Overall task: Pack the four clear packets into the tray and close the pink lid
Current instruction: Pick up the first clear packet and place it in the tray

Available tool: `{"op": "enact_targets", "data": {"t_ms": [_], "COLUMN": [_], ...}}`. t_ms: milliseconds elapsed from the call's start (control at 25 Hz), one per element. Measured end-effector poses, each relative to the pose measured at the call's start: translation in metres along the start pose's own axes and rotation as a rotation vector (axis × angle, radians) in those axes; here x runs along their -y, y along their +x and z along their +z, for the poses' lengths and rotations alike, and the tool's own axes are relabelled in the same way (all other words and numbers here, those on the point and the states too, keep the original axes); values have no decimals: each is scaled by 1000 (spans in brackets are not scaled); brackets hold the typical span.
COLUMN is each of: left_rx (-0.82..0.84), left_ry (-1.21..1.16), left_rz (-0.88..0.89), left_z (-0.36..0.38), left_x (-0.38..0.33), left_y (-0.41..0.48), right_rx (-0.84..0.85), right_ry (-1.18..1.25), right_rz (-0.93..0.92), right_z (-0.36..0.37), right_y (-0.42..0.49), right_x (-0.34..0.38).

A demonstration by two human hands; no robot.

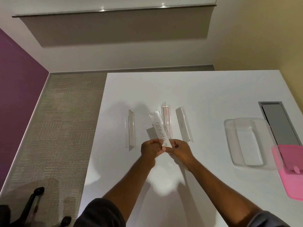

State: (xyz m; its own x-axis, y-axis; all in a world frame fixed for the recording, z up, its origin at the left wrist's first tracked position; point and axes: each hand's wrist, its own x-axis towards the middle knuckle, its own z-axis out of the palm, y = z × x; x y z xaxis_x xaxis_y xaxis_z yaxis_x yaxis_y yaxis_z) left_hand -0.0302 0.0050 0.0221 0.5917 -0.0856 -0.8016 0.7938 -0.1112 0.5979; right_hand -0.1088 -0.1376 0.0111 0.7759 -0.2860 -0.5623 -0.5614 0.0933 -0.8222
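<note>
One packet [159,129] pinched at near end by left hand [151,149] and right hand [178,149], raised above table [205,89]. Judged light, stiff, slippery; best gripped by edges. Tray [229,138] empty.

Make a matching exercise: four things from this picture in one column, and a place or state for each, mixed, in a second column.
Things:
1. lettered packet
2. tray
3. pink lid
4. leftmost packet

Places or states:
a. empty, on the table
b. held by both hands
c. at the right edge of the picture
d. on the table, left of the hands

Pairs: 1-b, 2-a, 3-c, 4-d
</note>
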Motion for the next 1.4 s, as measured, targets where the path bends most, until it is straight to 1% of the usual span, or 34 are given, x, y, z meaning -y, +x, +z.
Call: {"op": "enact_targets", "data": {"t_ms": [200, 280, 480, 640, 880, 1160, 1280, 1400], "left_rx": [163, 208, 239, 284, 300, 405, 435, 452], "left_ry": [73, 36, -47, 17, 140, 242, 266, 285], "left_rz": [82, 111, 171, 188, 202, 200, 183, 168], "left_z": [16, 20, 46, 87, 164, 247, 279, 304], "left_x": [-2, -10, -42, -48, -42, -31, -21, -13], "left_y": [-19, -25, -31, -41, -53, -62, -66, -68], "right_rx": [-85, -110, -124, -161, -188, -268, -305, -323], "right_ry": [-19, -35, -104, -100, -36, 44, 109, 117], "right_rz": [-2, 11, -21, -24, -35, -55, -31, -2], "right_z": [-30, -45, -86, -123, -178, -252, -281, -307], "right_y": [-24, -35, -60, -76, -90, -100, -99, -96], "right_x": [8, 11, 8, 1, -6, -14, -15, -20]}}
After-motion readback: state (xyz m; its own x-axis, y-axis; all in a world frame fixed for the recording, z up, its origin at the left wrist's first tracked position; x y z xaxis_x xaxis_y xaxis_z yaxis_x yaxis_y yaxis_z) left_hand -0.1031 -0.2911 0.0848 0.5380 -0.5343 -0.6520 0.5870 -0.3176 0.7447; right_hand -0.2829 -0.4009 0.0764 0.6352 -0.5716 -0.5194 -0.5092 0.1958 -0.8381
